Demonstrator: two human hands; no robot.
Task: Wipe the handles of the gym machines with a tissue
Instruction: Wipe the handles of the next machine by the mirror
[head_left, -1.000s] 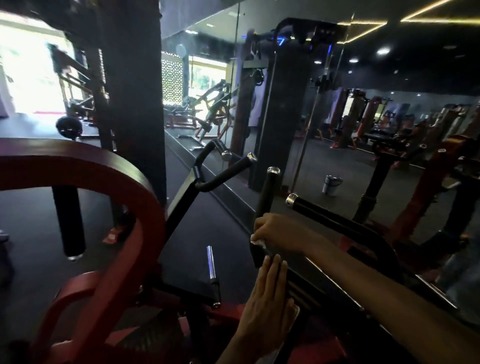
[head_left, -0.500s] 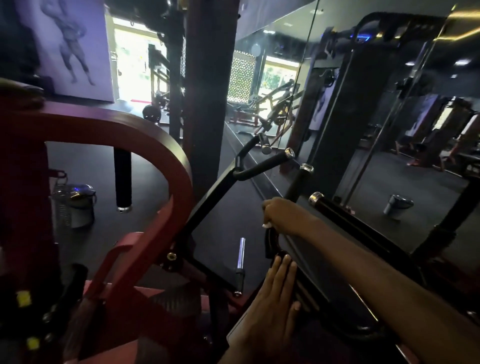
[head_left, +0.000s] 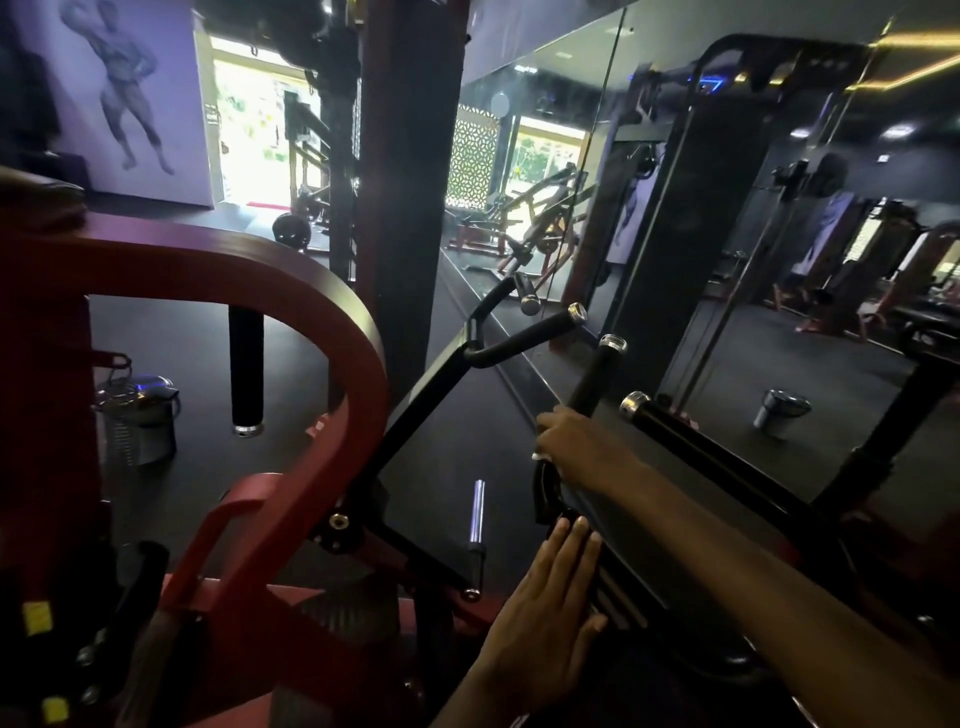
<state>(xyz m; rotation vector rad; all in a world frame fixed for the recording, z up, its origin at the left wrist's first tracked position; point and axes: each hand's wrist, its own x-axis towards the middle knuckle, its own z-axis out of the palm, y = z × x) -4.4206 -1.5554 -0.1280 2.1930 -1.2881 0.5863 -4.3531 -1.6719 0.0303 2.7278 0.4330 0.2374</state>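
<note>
Head view, and the biggest thing ahead of me is the curved red steel frame of the machine (head_left: 291, 291), arching off to the left of both hands. Since a moment ago my view has swung leftward, bringing a grey metal bin (head_left: 137, 415) and a pale wall poster of a posing figure (head_left: 122, 88) into sight far out to the left; the hands themselves have hardly shifted. I take that to mean I'm still working the same grip, not moving on to the next one.

Beyond my right hand runs the wall mirror (head_left: 727, 234). Just past its knuckles, a black upright foam-covered handle with a chrome end cap (head_left: 597, 374) rises from my grasp. A second black handle with a chrome cap (head_left: 691, 436) lies just to the right of that wrist, and a bent black bar (head_left: 519, 343) reaches up to the left, both untouched.

My right hand (head_left: 576, 447) is curled tight round the lower part of the upright handle, with a white tissue (head_left: 536, 457) pinched under the fingers; only a sliver shows at the fist's near edge. My left hand (head_left: 550, 613) sits nearer to me, fingers straight and together, pressed flat on the dark machine body below the grip, holding nothing.
</note>
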